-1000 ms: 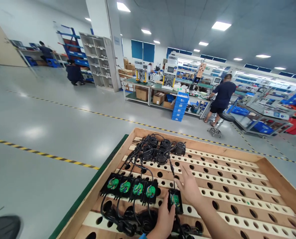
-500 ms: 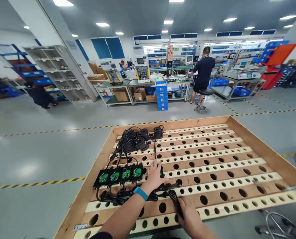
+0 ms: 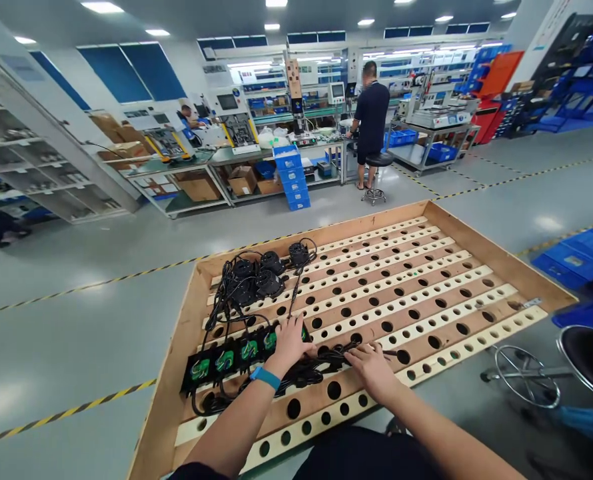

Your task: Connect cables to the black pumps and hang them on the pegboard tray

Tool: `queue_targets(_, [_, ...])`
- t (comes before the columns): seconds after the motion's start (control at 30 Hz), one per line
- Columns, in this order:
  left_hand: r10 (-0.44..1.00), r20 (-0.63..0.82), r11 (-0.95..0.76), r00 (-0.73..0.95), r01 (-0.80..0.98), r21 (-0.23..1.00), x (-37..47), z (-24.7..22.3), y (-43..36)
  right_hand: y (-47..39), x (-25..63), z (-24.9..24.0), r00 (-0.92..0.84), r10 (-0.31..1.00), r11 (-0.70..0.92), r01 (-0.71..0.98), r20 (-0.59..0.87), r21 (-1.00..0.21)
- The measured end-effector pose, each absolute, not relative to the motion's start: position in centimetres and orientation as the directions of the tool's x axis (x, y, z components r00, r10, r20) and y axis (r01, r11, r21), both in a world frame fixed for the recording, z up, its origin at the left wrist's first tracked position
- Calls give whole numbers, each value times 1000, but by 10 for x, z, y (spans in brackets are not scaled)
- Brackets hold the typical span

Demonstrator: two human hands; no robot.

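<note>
My left hand (image 3: 292, 343), with a teal band at the wrist, rests on the right end of a row of black units with green circuit boards (image 3: 249, 349); its fingers are spread over the last unit. To its right, my right hand (image 3: 372, 365) lies with fingers apart at a bundle of black cables (image 3: 329, 359) and touches its right end. Both are over a wooden tray (image 3: 186, 327) with slats full of round holes. Behind the boards sit several round black motor-like parts (image 3: 269, 283) with tangled cords, one cord running down toward my left hand.
Across the floor are workbenches with machines (image 3: 234, 120), stacked blue bins (image 3: 291, 179), and a standing person (image 3: 371, 120) beside a stool. Another stool (image 3: 526, 377) and blue crates (image 3: 581, 257) are at the right. Grey shelves (image 3: 41, 160) stand at the left.
The view has turned to the right. My right hand has moved up and forward with the cable bundle, which now lies flatter on the slats. My left hand stays at the last unit.
</note>
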State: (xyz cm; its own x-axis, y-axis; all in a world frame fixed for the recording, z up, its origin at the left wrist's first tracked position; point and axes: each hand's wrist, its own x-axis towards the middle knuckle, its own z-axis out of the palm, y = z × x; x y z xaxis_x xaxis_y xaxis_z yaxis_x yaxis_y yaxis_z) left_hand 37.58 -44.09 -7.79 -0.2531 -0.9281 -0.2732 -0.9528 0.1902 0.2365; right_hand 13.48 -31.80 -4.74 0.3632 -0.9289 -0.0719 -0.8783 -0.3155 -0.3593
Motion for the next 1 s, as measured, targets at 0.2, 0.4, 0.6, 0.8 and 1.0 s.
queue_targets(0.2, [-940,-209,214,-270,-943,254,383,-97,-440,-317,150,-51,212,-967,-154,-927,-139,-342])
queue_targets(0.4, [-929,-206,237,-309,-920,312,391,-100,-436,-303,152,-52,133,-929,-88,-986,-346,-142])
queue_targets(0.6, [-883,-222,339,-413,-889,307,400,-102,-437,-339,151,-36,186,-973,-165,-975,-139,-149])
queue_targets(0.8, [-860,-288,345,-421,-896,280,410,-108,-447,-343,161,-57,6,-945,54,-984,-328,-173])
queue_targets(1.0, [-830,-168,486,-531,-838,249,431,-125,-442,-241,144,-59,-197,-973,228,-877,-116,-424])
